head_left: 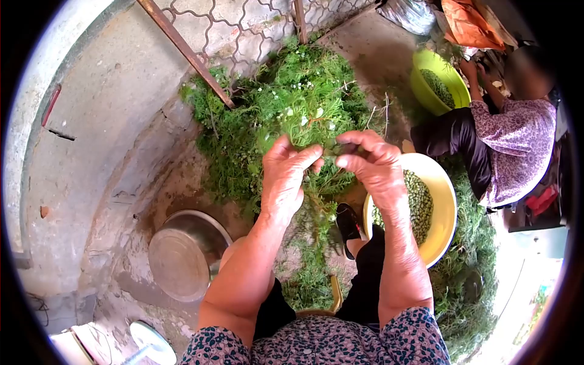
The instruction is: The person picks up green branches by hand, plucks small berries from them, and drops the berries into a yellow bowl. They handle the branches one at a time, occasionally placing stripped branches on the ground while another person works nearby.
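Observation:
My left hand (pixel 286 173) is closed, thumb against fingers, on a green evergreen sprig (pixel 307 125) with feathery leaves and small pale cones. Close to its right, my right hand (pixel 377 164) bends thumb and index finger toward the same greenery in a pinch. What lies between those fingertips is blurred. Both hands are above a large heap of cut evergreen branches (pixel 243 140). Partly hidden by my right forearm, a yellow basin (pixel 447 201) holds many small green cones (pixel 420 204).
An upturned metal pot (pixel 179 255) stands at left by the concrete wall (pixel 91 158). At upper right, another person (pixel 514 140) sits by a lime-green basin (pixel 459 91). A wooden bar (pixel 185 52) leans into the heap. More branches (pixel 468 274) lie at right.

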Demonstrator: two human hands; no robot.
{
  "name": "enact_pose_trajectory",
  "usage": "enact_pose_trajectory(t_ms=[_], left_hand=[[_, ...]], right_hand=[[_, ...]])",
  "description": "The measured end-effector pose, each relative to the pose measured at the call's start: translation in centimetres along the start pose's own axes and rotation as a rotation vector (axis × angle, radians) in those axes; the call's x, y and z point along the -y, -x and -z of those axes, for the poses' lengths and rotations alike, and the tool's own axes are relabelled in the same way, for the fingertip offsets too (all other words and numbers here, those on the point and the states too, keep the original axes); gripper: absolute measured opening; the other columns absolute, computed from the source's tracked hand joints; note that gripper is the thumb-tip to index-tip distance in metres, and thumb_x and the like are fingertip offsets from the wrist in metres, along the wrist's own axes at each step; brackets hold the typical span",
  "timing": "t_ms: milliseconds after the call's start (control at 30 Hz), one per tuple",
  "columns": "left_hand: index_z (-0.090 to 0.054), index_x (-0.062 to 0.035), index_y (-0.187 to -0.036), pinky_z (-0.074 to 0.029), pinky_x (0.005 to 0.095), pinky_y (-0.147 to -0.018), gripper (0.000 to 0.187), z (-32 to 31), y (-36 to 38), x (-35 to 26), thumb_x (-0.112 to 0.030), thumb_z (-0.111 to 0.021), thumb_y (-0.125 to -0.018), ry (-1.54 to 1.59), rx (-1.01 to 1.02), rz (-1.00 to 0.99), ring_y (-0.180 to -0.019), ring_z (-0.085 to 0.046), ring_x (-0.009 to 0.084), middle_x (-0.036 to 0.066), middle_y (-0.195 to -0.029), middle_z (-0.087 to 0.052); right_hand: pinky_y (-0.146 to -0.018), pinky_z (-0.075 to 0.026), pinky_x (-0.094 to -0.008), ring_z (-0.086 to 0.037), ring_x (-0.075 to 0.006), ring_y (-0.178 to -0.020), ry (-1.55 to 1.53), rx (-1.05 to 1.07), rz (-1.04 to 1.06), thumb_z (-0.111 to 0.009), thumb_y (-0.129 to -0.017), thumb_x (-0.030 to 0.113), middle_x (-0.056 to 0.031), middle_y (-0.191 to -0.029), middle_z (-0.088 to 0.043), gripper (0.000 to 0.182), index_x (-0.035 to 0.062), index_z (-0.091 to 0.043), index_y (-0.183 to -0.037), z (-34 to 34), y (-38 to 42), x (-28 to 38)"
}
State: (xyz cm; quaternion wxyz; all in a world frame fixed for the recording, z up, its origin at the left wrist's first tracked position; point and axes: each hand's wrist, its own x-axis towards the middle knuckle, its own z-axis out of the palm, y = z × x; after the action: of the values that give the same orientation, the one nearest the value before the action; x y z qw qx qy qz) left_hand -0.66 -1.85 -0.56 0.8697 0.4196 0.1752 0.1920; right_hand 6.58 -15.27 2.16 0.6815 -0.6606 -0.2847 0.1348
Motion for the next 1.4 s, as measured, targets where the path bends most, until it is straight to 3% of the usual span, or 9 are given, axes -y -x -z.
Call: enact_pose_trajectory(t_ms=[100,467,533,867,933,1000,1200,1300,1400], left_hand=[[-0.053,0.002,-0.082,-0.044,0.0249,-0.046,0.011,-0.7,0.0,0.0,0.001,-0.064,-0.078,0.031,-0.077,0.053,-0.056,-0.059,0.015,0.012,-0.073,-0.062],[-0.057,0.0019,-0.084,-0.043,0.029,-0.05,0.009,-0.3,0.0,-0.9,0.005,-0.062,-0.076,-0.069,0.059,0.171,-0.06,-0.058,0.0181,0.01,-0.078,-0.062],[-0.056,0.0001,-0.083,-0.043,0.0294,-0.049,0.01,-0.5,0.1,-1.0,0.005,-0.062,-0.076,-0.021,0.064,0.155,-0.059,-0.058,0.0187,0.01,-0.078,-0.061],[-0.054,-0.0055,-0.081,-0.041,0.0266,-0.047,0.016,-0.3,0.3,-0.8,0.004,-0.064,-0.075,0.0,0.009,0.105,-0.057,-0.056,0.0154,0.008,-0.075,-0.061],[-0.054,-0.0053,-0.082,-0.041,0.0261,-0.047,0.016,-0.3,0.3,-0.7,0.004,-0.065,-0.074,-0.03,0.001,0.114,-0.056,-0.055,0.0146,0.007,-0.074,-0.061],[-0.054,-0.0051,-0.082,-0.04,0.0256,-0.046,0.016,-0.5,0.5,-0.7,0.004,-0.065,-0.074,-0.06,-0.007,0.124,-0.055,-0.055,0.0138,0.007,-0.074,-0.06],[-0.051,-0.007,-0.081,-0.04,0.0238,-0.045,0.021,-0.8,0.5,-1.0,0.006,-0.064,-0.073,-0.05,0.04,0.146,-0.052,-0.053,0.0118,0.005,-0.07,-0.058],[-0.051,-0.0065,-0.082,-0.04,0.0242,-0.045,0.021,-0.4,0.2,-0.7,0.008,-0.064,-0.072,0.017,-0.029,0.126,-0.052,-0.053,0.0128,0.008,-0.072,-0.059],[-0.052,-0.006,-0.082,-0.04,0.0246,-0.046,0.02,0.0,0.0,-1.2,0.008,-0.063,-0.073,0.104,-0.08,0.129,-0.052,-0.052,0.0131,0.01,-0.073,-0.06]], right_hand=[[-0.064,-0.045,-0.027,-0.053,-0.0154,-0.073,0.392,0.041,0.133,-0.075,-0.061,0.001,-0.0052,-0.078,-0.056,0.031,0.0036,-0.067,-0.091,-0.6,-0.2,0.8],[-0.058,-0.043,-0.025,-0.051,-0.0139,-0.066,0.429,0.066,0.183,-0.066,-0.072,-0.001,-0.005,-0.074,-0.058,0.01,0.002,-0.065,-0.082,0.0,-0.9,-0.4],[-0.053,-0.041,-0.0211,-0.05,-0.0099,-0.059,-0.127,0.015,-0.259,-0.062,-0.078,0.0,-0.0037,-0.073,-0.06,0.004,0.0025,-0.065,-0.08,0.1,-0.9,-0.1],[-0.054,-0.041,-0.0198,-0.054,-0.0099,-0.065,-0.726,-0.031,-0.343,-0.065,-0.081,0.017,-0.0065,-0.088,-0.061,0.021,0.0025,-0.061,-0.095,1.4,-1.0,-0.6],[-0.061,-0.043,-0.0212,-0.054,-0.0107,-0.071,-0.234,-0.002,-0.433,-0.069,-0.076,0.014,-0.006,-0.093,-0.059,0.024,0.0043,-0.064,-0.097,1.0,-0.7,0.2],[-0.071,-0.044,-0.0246,-0.054,-0.0111,-0.077,0.138,0.036,-0.085,-0.072,-0.073,0.011,-0.0025,-0.08,-0.059,0.025,0.0029,-0.066,-0.096,0.2,-0.7,-0.3],[-0.057,-0.043,-0.0222,-0.052,-0.0095,-0.062,-0.141,-0.051,-0.345,-0.069,-0.076,0.012,-0.0025,-0.074,-0.059,0.017,0.0024,-0.067,-0.09,-0.8,-0.4,-0.5],[-0.04,-0.032,-0.0199,-0.042,-0.0063,-0.043,-0.574,-0.132,-0.34,-0.064,-0.081,0.014,0.0006,-0.059,-0.056,0.009,0.0063,-0.065,-0.086,-0.4,-0.8,-1.0],[-0.047,-0.038,-0.0208,-0.051,-0.0093,-0.056,-0.765,-0.156,-0.355,-0.06,-0.083,0.006,-0.0015,-0.071,-0.059,0.008,0.0064,-0.061,-0.091,0.8,-1.4,-1.4]])
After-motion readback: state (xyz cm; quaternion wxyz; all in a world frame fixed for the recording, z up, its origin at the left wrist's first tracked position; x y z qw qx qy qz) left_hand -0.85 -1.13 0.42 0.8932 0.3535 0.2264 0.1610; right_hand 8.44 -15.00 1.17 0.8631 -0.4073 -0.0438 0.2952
